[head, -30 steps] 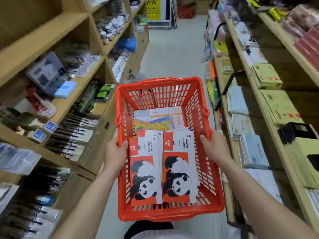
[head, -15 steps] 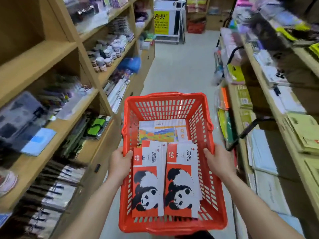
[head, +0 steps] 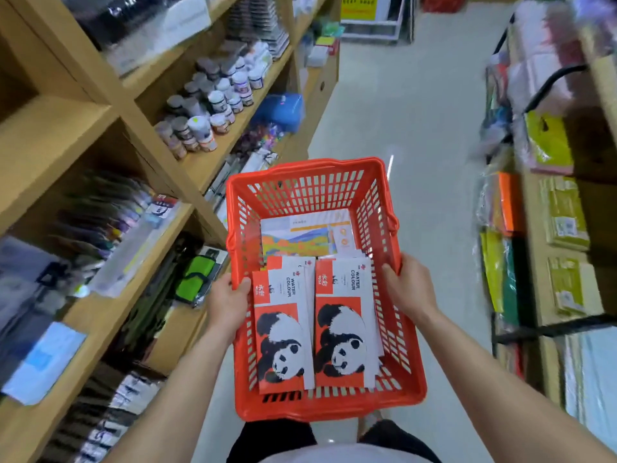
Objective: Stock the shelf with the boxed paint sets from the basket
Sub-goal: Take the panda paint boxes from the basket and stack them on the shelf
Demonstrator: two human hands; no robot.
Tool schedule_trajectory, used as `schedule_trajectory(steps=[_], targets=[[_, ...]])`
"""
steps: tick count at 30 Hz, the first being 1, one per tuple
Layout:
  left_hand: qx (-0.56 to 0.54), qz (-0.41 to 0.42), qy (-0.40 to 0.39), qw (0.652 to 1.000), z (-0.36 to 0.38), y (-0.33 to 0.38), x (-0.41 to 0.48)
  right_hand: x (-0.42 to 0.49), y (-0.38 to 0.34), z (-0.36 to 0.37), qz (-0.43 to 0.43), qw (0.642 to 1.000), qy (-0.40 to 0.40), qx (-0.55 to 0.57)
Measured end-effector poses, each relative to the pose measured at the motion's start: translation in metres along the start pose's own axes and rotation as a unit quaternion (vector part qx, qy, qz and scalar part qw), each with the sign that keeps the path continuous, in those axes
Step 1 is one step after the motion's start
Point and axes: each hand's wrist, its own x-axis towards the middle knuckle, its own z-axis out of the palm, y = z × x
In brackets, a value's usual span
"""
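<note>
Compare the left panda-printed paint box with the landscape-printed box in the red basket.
The left panda-printed paint box lies on top; the landscape-printed box is partly covered. The panda box is red, white, black; the landscape box multicoloured. Both lie flat in the red plastic basket.

Left hand (head: 227,304), right hand (head: 409,289) grip red basket (head: 314,172); panda paint boxes (head: 344,332) inside.

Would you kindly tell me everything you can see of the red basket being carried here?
The red basket looks like moulded plastic: rectangular, with slotted walls and floor and a thick rim. It is held roughly level above the aisle, the left hand gripping its left rim and the right hand its right rim. Inside, the left panda box and right panda box lie flat side by side atop others, with a landscape box toward the far end.
</note>
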Motion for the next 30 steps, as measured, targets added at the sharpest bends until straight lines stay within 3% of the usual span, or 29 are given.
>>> schedule_trajectory(steps=[9,16,22,30], targets=[[0.059,-0.023,-0.067,0.996,0.014,0.007,0.227,0.141,-0.049,0.126,0.088,0.996,0.018,0.019],[0.136,-0.024,-0.094,0.986,0.047,-0.018,0.361,0.217,-0.041,0.222,0.159,0.987,0.025,0.027],[0.133,-0.043,-0.127,0.982,0.081,-0.051,0.420,0.258,-0.022,0.269,0.201,0.979,0.019,0.015],[0.125,-0.068,-0.174,0.974,0.089,-0.055,0.451,0.287,-0.026,0.274,0.236,0.972,0.009,0.017]])
